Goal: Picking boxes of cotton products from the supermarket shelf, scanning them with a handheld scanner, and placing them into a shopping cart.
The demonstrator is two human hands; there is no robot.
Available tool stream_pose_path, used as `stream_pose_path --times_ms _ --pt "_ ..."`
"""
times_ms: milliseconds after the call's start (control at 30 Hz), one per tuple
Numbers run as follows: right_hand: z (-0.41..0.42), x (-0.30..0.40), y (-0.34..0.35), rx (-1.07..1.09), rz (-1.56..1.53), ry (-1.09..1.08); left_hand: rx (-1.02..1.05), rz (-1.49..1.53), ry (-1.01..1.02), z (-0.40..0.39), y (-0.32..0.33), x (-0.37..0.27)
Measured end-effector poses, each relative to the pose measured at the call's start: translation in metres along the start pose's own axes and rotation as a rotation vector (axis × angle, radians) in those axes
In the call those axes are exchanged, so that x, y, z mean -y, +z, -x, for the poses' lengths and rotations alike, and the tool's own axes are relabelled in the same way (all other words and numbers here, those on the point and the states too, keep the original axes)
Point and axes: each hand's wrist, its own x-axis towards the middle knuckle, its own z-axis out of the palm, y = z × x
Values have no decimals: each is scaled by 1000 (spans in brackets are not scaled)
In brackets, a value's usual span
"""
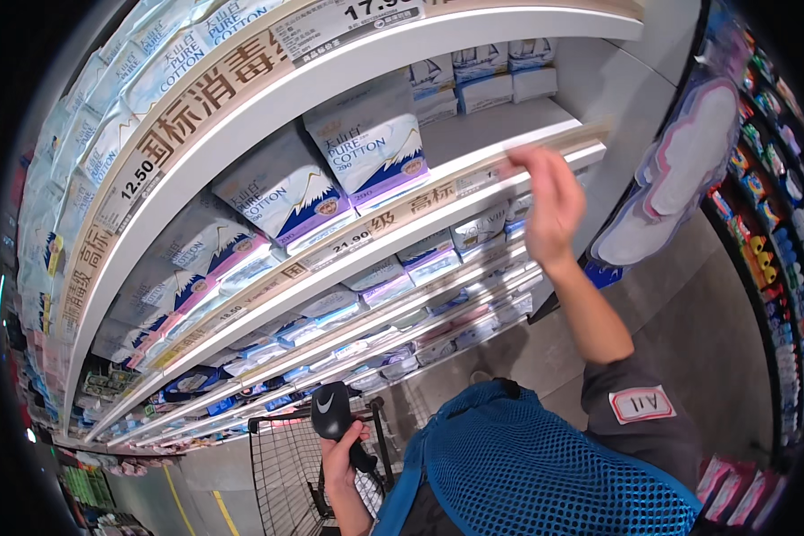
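My left hand (342, 450) grips the handle of a black handheld barcode scanner (331, 410) above a wire shopping cart (278, 462). My right hand (551, 201) is raised at the shelf's front edge strip (469, 181), fingers slightly blurred and bunched towards a price label; whether they touch it cannot be told. Nothing shows in that hand. Left of it, white and blue packs of sanitary pads (375, 144) stand in a row on the shelf. Smaller packs with a sailing ship picture (480, 67) are stacked further back, beside a bare stretch of shelf board (489, 127).
Full shelves above and below curve away to the left. Large pad-shaped display pieces (690, 154) hang at the shelf end on the right. Another stocked shelf (770, 234) stands across the grey floor (703, 321). Pink packs (737, 492) lie at the lower right.
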Motion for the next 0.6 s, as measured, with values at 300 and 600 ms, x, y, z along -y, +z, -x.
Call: stream_pose_path --times_ms 300,600 --pt "196 -5 -16 367 -250 638 -83 -180 -154 28 8 5" --pt "228 3 97 1571 -327 614 -597 364 -50 167 -19 85"
